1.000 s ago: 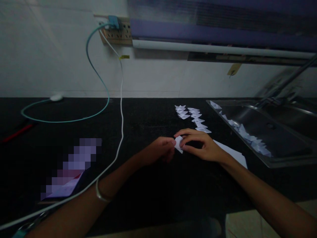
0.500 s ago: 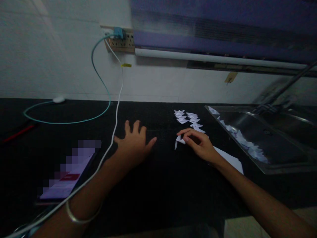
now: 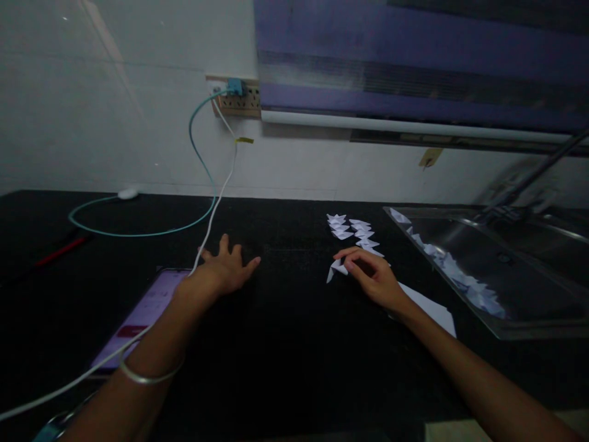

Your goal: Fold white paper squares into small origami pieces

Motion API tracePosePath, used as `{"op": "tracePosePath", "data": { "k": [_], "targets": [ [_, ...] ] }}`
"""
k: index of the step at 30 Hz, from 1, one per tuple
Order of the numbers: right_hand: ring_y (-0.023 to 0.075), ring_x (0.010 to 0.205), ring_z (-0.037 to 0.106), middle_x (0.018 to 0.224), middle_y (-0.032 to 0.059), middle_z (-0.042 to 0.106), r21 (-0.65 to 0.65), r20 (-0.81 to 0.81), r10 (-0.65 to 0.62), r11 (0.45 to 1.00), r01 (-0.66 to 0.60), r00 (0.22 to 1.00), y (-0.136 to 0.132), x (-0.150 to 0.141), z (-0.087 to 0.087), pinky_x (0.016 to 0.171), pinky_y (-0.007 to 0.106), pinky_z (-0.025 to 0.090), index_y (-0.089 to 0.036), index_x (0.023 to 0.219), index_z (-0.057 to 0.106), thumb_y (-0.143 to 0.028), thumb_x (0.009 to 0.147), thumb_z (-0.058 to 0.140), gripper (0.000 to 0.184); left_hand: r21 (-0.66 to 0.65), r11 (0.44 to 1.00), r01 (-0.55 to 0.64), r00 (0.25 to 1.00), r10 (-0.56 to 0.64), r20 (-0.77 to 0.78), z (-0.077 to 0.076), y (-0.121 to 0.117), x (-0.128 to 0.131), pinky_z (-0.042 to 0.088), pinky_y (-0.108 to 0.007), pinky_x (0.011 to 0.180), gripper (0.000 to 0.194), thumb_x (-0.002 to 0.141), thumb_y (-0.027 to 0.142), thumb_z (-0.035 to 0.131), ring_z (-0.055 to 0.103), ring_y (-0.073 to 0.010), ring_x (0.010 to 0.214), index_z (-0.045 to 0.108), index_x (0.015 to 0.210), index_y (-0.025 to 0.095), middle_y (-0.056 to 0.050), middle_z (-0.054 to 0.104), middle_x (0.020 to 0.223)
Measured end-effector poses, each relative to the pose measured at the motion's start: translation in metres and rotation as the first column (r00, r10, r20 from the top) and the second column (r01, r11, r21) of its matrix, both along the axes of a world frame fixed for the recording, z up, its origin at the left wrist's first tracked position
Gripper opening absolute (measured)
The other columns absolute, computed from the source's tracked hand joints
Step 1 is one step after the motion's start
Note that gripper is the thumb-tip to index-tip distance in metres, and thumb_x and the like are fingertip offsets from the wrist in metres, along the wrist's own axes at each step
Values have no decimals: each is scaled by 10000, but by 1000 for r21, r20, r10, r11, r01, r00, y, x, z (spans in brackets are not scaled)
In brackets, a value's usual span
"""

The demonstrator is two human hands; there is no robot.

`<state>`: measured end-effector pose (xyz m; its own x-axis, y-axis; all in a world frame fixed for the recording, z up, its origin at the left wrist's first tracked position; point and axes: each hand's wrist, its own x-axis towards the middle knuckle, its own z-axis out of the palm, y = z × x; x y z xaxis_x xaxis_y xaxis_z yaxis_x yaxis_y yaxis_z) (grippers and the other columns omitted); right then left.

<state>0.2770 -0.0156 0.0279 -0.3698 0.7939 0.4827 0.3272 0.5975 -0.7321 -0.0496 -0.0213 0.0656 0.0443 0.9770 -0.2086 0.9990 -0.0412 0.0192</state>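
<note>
My right hand [image 3: 375, 276] pinches a small folded white paper piece [image 3: 337, 268] between thumb and fingers, just above the black countertop [image 3: 276, 362]. Fingers spread, my left hand [image 3: 226, 267] holds nothing and lies over the counter, beside a white cable [image 3: 216, 205]. Under the left forearm is a phone [image 3: 151, 301] with a lit screen. Beyond my right hand, folded white paper pieces stand in two short rows, a left row [image 3: 339, 227] and a right row [image 3: 363, 233]. A stack of white paper sheets [image 3: 432, 310] lies partly hidden by my right wrist.
More folded papers [image 3: 464, 279] line the near-left rim of a steel sink [image 3: 529, 264] at right. A teal cable [image 3: 119, 234] loops at the back left, near a red pen-like object [image 3: 62, 250]. A power socket [image 3: 239, 101] is on the wall.
My left hand has moved left, toward the phone and the white cable. The right hand still pinches the folded paper at nearly the same place. The whole view has shifted slightly.
</note>
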Motion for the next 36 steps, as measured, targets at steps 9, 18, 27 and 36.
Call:
{"op": "tracePosePath", "data": {
  "k": [9,18,27,36],
  "targets": [
    [215,1085,665,1172,87,719,27,38,13,1000,-14,999,-3,-4,-3,967,412,490,-205,886,641,-268,986,558,145,200,978,58,794,-166,585,-4,-14,59,498,-442,935,508,995,540,352,617,-305,1091,672,998,145,-176,667,1113],
    [213,1077,678,1173,101,714,124,97,54,990,-65,994,-6,-8,-6,937,411,532,-215,941,630,-247,998,530,119,-115,950,290,354,5,935,-39,-6,94,351,-202,449,517,959,606,404,505,-93,481,595,798,153,14,572,632],
    [231,1211,624,1257,112,684,177,168,143,969,-172,975,-13,-11,-4,1018,468,510,-221,1025,649,-200,978,553,109,-183,903,389,241,92,966,-35,-7,88,317,-161,358,397,856,552,623,533,-80,458,583,845,158,6,638,678],
    [279,1378,491,1447,107,568,168,222,187,959,-227,957,-15,-6,6,1125,557,410,-255,1103,681,-258,848,748,264,-183,904,385,162,129,978,-43,-4,83,318,-158,348,407,866,540,656,565,-86,456,633,865,134,-29,682,670]
  ]
}}
